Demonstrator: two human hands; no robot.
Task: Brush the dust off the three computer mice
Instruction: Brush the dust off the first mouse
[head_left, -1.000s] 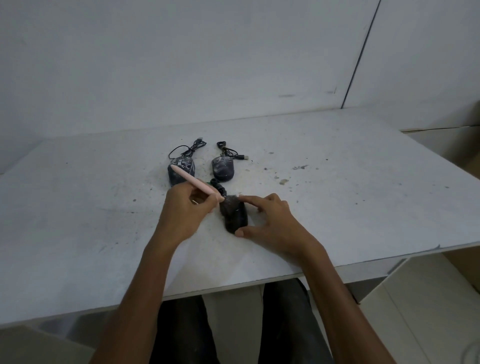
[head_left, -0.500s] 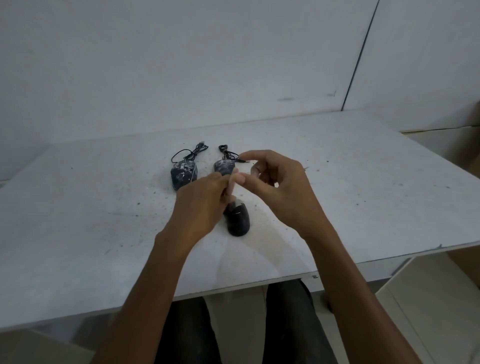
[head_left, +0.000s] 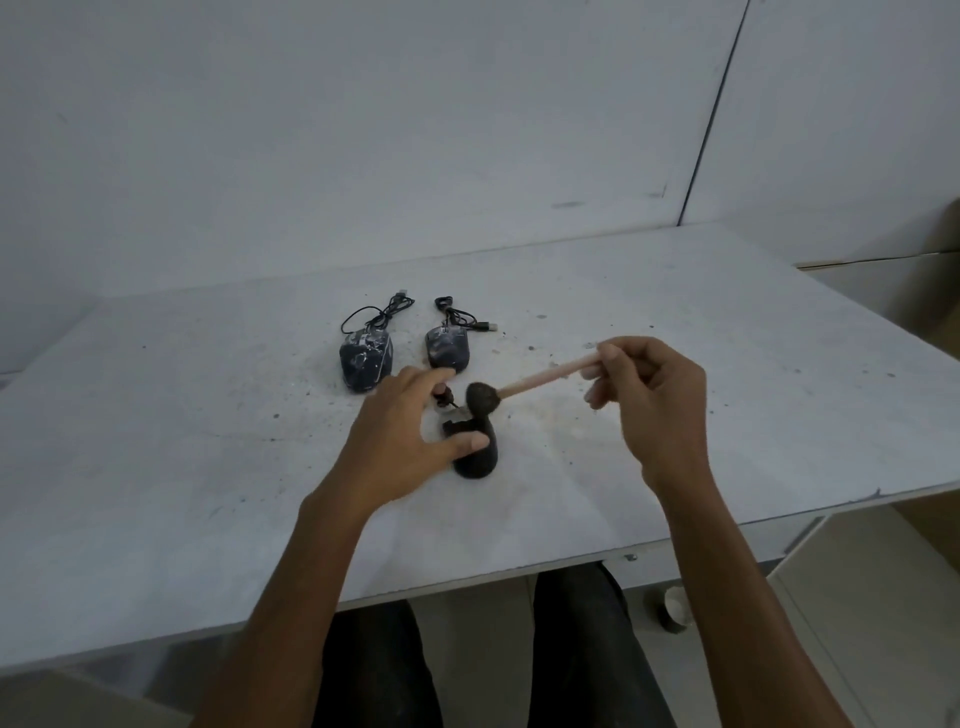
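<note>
Three black computer mice lie on a white table (head_left: 156, 467). The nearest mouse (head_left: 480, 460) sits mid-table, and my left hand (head_left: 400, 441) grips its left side with thumb and fingers. My right hand (head_left: 649, 400) pinches the pink handle of a brush (head_left: 545, 379), whose dark round head hangs just above the front of that mouse. Two dusty mice stand further back: the left mouse (head_left: 365, 359) and the right mouse (head_left: 448, 349), each with a coiled cable behind it.
Dust and dark specks are scattered on the table around the mice. A white wall rises behind the table. The table's front edge runs close to my legs, and a small cup (head_left: 675, 608) stands on the floor at the lower right.
The brush passed from my left hand to my right hand. My left hand dropped onto the nearest mouse, which my right hand had steadied a second ago.
</note>
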